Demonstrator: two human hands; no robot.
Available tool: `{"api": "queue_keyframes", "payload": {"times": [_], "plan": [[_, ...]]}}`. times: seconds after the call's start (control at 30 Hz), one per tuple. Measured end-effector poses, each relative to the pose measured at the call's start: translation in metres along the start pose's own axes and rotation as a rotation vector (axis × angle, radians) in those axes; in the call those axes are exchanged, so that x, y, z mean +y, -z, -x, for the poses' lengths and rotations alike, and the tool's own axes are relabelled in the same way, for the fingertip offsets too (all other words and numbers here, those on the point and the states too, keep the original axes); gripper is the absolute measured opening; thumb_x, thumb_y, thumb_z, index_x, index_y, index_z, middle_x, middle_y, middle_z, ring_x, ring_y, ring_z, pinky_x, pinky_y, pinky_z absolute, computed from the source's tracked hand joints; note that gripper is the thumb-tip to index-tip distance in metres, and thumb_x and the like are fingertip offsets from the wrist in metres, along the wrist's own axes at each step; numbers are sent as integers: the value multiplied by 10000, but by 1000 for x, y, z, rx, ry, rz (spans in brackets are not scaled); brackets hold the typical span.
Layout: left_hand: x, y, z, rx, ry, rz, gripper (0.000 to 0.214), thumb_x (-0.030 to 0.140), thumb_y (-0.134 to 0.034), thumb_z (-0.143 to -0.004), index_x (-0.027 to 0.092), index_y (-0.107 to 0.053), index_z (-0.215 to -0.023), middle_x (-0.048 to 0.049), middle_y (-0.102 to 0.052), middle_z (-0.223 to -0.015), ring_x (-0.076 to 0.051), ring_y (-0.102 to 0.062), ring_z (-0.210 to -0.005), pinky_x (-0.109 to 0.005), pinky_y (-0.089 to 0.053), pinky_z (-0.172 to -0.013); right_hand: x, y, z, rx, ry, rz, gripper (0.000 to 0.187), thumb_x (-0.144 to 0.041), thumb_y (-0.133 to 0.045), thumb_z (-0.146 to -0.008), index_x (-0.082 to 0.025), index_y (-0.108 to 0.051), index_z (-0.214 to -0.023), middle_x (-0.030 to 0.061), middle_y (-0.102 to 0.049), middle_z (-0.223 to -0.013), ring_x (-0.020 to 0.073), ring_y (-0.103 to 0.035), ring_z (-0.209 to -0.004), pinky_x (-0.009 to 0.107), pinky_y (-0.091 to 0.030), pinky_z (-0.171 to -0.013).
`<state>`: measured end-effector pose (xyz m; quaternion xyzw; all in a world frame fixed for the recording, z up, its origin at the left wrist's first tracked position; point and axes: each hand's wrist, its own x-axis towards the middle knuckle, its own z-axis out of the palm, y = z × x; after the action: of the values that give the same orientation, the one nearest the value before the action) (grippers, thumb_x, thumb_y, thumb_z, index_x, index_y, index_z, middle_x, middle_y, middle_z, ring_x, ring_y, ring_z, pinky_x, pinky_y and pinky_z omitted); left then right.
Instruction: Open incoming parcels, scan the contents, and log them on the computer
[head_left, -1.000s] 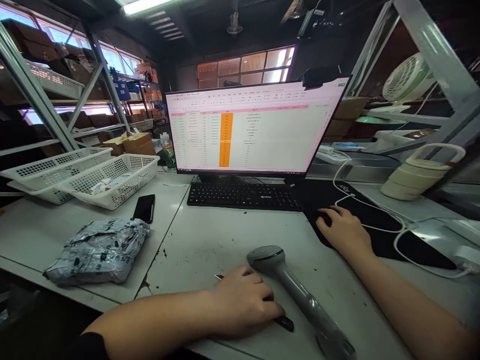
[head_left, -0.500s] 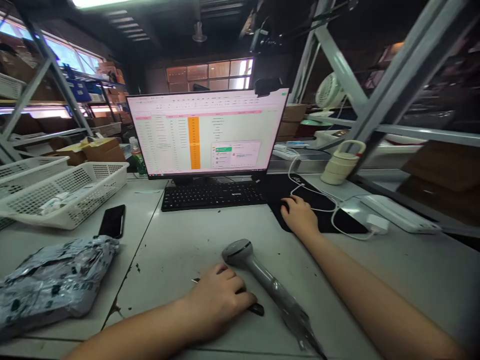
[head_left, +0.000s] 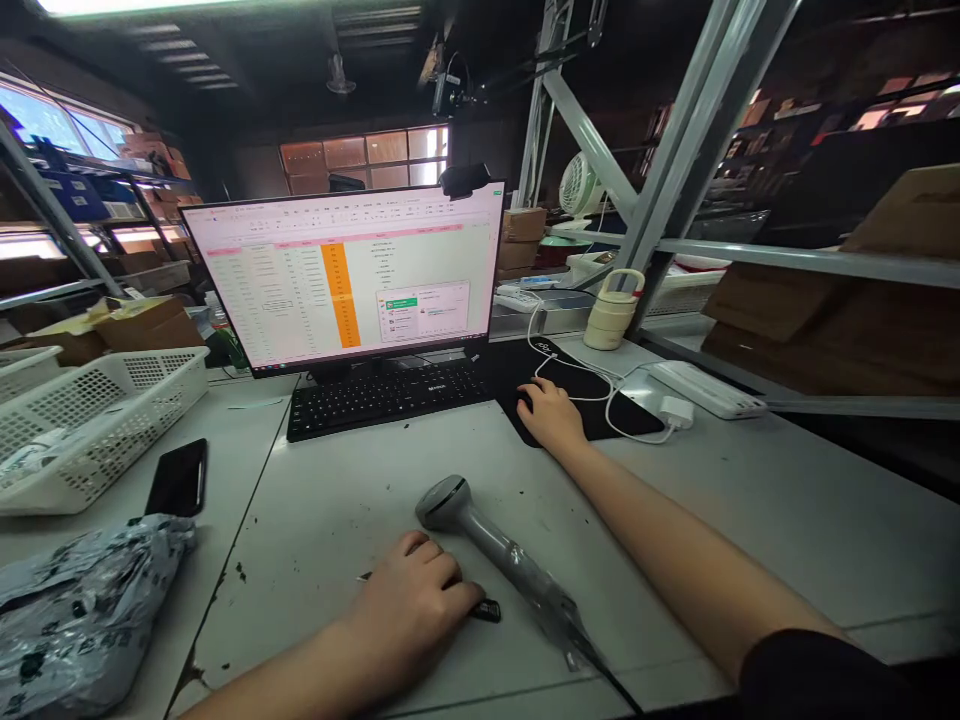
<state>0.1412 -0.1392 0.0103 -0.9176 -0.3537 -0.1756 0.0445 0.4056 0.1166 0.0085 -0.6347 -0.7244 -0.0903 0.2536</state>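
Observation:
On the desk, my left hand is closed over a slim black-handled tool. A thin pointed tip shows on its left side and the black end on its right; the middle is covered by my fingers. Just beyond and to the right of that hand lies a grey barcode scanner, its handle wrapped in clear plastic. My right hand curls over a dark computer mouse, mostly hidden beneath it, on the black mouse pad. Ahead are a black keyboard and a monitor displaying a spreadsheet and a small chat window.
Left on the desk are a grey plastic parcel, a phone and a white basket. A white power strip with cables and a cream cup stand at right. Behind them runs a metal shelf frame.
My view has turned to the right, so the desk items appear shifted left. Both hands keep their places, the left on the slim tool and the right on the mouse.

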Motion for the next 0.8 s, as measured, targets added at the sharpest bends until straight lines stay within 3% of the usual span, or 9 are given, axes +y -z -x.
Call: {"api": "queue_keyframes", "payload": {"times": [0.3,0.8], "plan": [[-1,2,-1,-35,-51,-52,185,259,-547,-1011,226,-677,-1139,-10,-630,-851,-176,-573,-790,-344,-409,-821,11,-17,-8,27,24,2,430,-356,-468,-949,-175,-698,-1264,153,-595,-1403,334,-610,-1145,462,-517,-945],[1,1,1,-22,8,43,148,256,-615,-969,259,-665,-1109,-3,-662,-911,-196,-579,-842,-358,-390,-829,1,-2,-1,-37,6,-19,386,-303,-475,-975,-163,-685,-1267,146,-564,-1444,327,-583,-1200,438,-506,-988]]}}
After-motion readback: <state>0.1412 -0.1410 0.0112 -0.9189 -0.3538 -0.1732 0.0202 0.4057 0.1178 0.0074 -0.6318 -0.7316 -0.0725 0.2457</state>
